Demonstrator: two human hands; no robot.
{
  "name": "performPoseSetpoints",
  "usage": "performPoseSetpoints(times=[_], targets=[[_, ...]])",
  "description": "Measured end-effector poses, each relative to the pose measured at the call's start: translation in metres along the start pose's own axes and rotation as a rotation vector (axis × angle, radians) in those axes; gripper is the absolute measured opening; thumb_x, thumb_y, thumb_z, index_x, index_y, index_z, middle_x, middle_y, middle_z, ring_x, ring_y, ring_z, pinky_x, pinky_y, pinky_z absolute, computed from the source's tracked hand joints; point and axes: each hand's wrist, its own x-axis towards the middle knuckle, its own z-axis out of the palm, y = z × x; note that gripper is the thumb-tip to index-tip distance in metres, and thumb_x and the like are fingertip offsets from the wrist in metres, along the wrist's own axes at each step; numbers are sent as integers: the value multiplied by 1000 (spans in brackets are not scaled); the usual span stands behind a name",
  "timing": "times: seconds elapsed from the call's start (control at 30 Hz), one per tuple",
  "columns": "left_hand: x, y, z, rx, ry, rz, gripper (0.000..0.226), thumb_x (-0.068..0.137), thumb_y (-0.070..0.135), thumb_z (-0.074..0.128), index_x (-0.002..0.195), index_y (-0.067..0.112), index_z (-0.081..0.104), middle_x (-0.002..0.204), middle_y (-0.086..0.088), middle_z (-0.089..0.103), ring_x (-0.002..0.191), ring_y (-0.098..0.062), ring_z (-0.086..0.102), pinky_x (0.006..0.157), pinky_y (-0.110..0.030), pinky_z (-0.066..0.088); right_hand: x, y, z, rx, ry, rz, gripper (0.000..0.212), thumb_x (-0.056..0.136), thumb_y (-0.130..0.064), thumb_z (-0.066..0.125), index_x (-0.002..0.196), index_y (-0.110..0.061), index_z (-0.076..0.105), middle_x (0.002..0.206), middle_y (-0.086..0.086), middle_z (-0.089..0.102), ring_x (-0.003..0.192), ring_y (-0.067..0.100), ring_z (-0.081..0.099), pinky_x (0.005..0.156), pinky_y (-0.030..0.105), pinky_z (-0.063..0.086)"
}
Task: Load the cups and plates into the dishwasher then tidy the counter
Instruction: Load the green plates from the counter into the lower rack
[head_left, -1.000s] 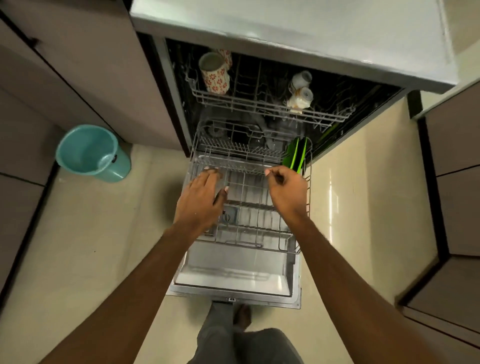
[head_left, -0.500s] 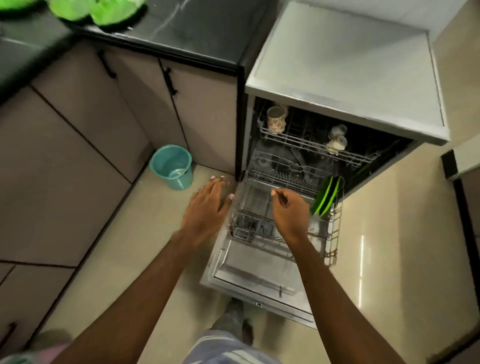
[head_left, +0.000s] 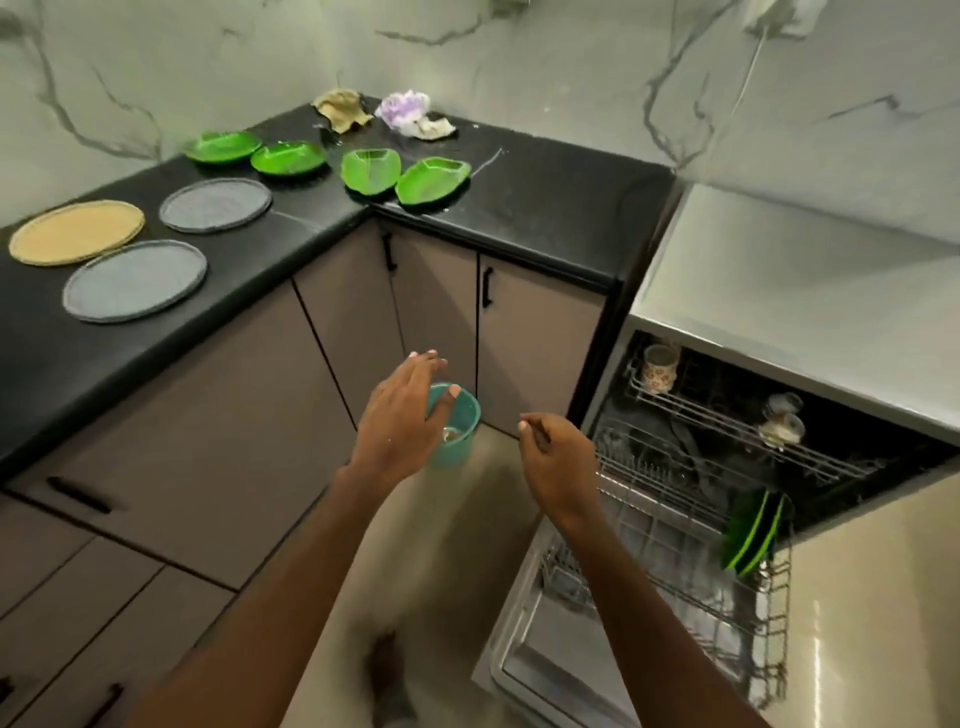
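Four green plates (head_left: 358, 171) lie on the black surface (head_left: 545, 208), well apart from both hands. The left hand (head_left: 400, 415) is spread and empty, the right hand (head_left: 558, 457) loosely curled round nothing. Stepping in, a shin could catch the dropped dishwasher door (head_left: 524, 660) or jolt the lower rack (head_left: 670, 525), toppling its two racked plates (head_left: 748, 540). A teal bucket (head_left: 460, 434) stands on the floor below the reach. Mats (head_left: 135, 280) and crumpled cloths (head_left: 343, 109) wait on the surface too.
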Motion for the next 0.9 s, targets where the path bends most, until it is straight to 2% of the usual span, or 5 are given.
performPoseSetpoints(times=[0.1,0.23,0.53,0.77,0.9], targets=[[31,-27,-23,15,22,37,46,98,41,43,138,19,44,150,2,39,144,-16,26,114,-39,26,30,-31,27,21,44,-16,17,93,-19,59,101,-10,72,96,2,71,88,11,62,77,18,42],[85,-75,-51,4,21,44,47,98,41,45,139,18,44,150,2,39,143,-15,27,113,-37,27,80,-69,77,51,86,6,17,94,-20,58,101,-12,71,97,-1,70,88,7,60,79,16,42],[179,-148,-95,-23,66,78,43,97,41,46,136,23,44,148,4,41,142,-15,30,112,-36,29,178,-124,153,130,107,31,12,94,-22,58,98,-19,69,89,-8,65,80,-4,57,71,7,40],[258,-190,-98,-15,56,83,38,97,33,49,133,20,46,145,3,45,140,-16,33,112,-36,30,259,-136,194,133,120,41,14,93,-21,59,100,-17,72,91,-6,68,85,5,61,74,13,43],[316,-215,-93,17,57,79,37,96,24,49,133,19,47,141,0,49,135,-19,40,109,-38,33,321,-128,223,123,149,75,16,92,-23,61,97,-15,73,92,-2,72,87,11,65,80,27,50]])
